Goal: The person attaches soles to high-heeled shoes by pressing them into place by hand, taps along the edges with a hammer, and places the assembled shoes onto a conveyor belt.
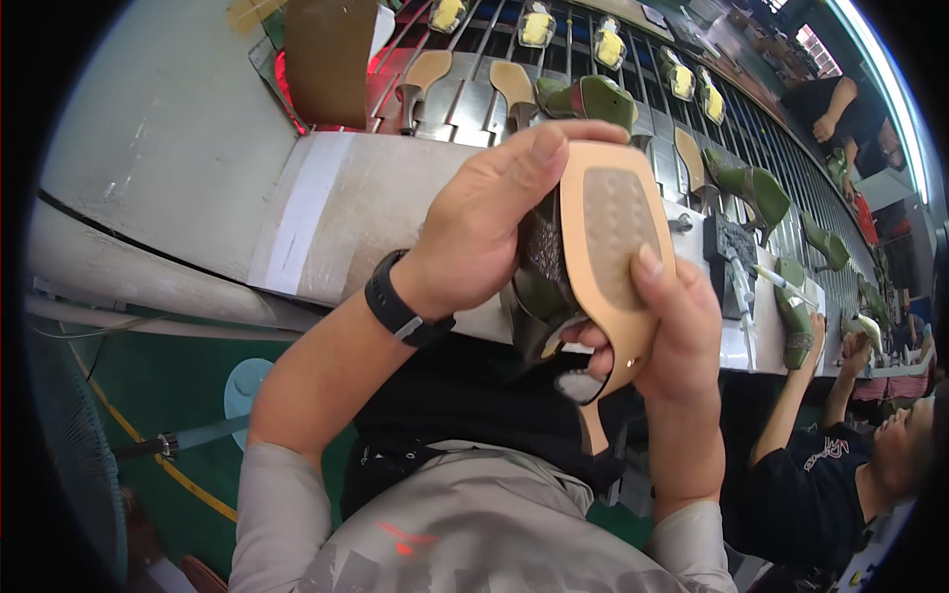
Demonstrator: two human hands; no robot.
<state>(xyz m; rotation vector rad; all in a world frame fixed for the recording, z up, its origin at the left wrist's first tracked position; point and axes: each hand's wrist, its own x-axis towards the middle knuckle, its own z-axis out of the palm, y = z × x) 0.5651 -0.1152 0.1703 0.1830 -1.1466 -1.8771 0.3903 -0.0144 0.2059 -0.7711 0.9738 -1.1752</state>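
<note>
In front of me a tan shoe sole (pixel 621 316) with a greyish, dimpled forepart patch faces up. Its narrow shank runs down toward a heel piece near my body. Behind the sole, a dark, textured shoe upper (pixel 541 252) shows at its left side. My left hand (pixel 494 203) is closed around the shoe, its fingers over the toe end. My right hand (pixel 672 321) grips the sole from the right, thumb pressed on the patch and fingertips curled by the shank. Between my palms, much of the upper is hidden.
A rack of metal rods carries tan soles (pixel 427 71), green heeled shoes (pixel 753 188) and yellow-filled clear pieces (pixel 537 25). A dark block and a brush (pixel 766 272) lie right of my hands. At right, a co-worker (pixel 820 465) touches a green shoe (pixel 794 316). A brown panel (pixel 331 64) stands upper left.
</note>
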